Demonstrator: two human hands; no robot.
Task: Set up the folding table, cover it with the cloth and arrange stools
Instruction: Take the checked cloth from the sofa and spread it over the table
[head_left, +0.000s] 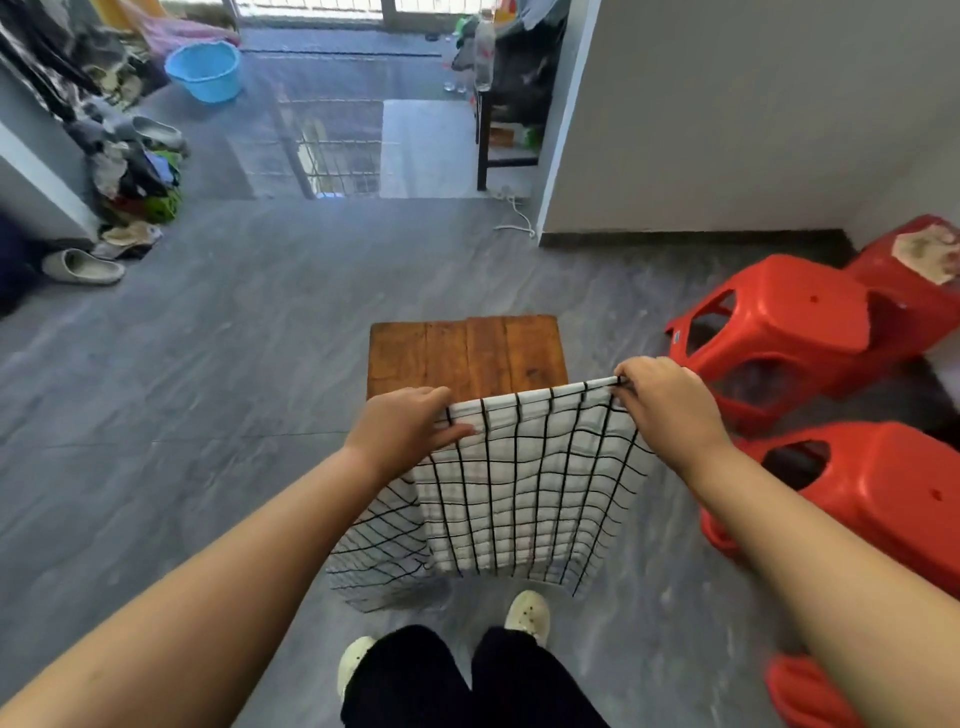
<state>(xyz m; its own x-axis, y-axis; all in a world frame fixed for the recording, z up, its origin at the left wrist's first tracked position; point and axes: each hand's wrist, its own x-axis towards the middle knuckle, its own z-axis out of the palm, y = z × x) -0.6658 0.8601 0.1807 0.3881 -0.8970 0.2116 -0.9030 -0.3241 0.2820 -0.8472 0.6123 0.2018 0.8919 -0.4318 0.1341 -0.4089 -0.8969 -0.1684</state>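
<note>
A small wooden folding table stands on the grey floor in front of me, its brown top partly hidden by the cloth. I hold a white cloth with a black grid pattern up over the table's near edge. My left hand pinches its top left corner and my right hand pinches its top right corner. The cloth hangs down toward my feet. Red plastic stools lie on their sides to the right: one beside the table, another nearer to me.
A grey wall corner rises at the back right, with a white cable on the floor at its foot. Slippers and a heap of clothes line the left wall. A blue basin sits far back. Another red stool lies at the bottom right.
</note>
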